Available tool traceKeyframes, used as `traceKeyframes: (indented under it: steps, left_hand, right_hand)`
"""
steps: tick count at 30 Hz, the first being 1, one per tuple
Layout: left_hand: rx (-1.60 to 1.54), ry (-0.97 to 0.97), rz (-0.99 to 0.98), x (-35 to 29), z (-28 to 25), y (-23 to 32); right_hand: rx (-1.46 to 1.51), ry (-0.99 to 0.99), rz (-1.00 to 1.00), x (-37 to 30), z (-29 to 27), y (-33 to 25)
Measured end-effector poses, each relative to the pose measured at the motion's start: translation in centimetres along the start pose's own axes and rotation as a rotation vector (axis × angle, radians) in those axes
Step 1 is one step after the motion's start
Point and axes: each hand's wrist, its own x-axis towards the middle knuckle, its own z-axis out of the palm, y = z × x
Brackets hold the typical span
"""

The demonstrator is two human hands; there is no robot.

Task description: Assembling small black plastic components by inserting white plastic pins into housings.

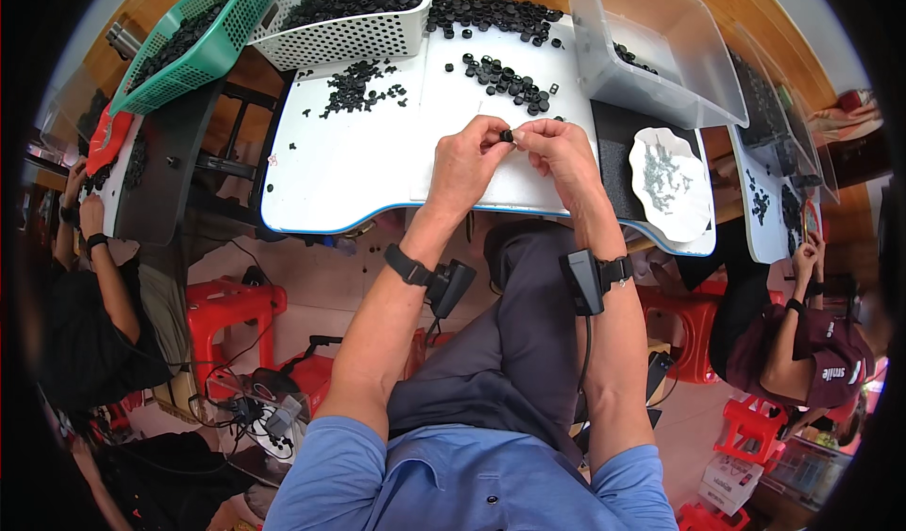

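Observation:
Over the white table [368,168], near its front edge, my two hands meet in front of me. Between thumb and forefinger my left hand [464,161] pinches a small black round plastic part [507,136]. My right hand [566,158] is closed in a pinch against the right side of that part; whatever sits between its fingertips is too small to make out. Just beyond the hands lies a loose group of black round caps [510,83]. Farther left is a scatter of smaller black pieces [357,89].
A white perforated basket [330,48], a green basket [203,68] and a clear bin [661,87] hold black parts along the back. At right, a white scalloped dish [696,205] of small silvery pieces rests on a black mat [615,158]. People work at both sides; red stools [236,314] stand below.

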Motion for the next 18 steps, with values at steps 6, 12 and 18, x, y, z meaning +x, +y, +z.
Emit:
traceKeyframes:
  steps: [6, 12, 18]
  left_hand:
    - [0.033, -0.014, -0.008, -0.06, -0.10, 0.09]
    - [0.030, -0.012, -0.010, 0.00, -0.07, 0.14]
    - [0.051, -0.056, -0.040, 0.09, -0.22, -0.18]
  right_hand:
    - [-0.001, -0.022, 0.021, 0.46, -0.31, 0.10]
    - [-0.008, -0.020, 0.010, 0.32, -0.13, 0.05]
    - [-0.031, -0.013, -0.023, 0.16, 0.09, 0.20]
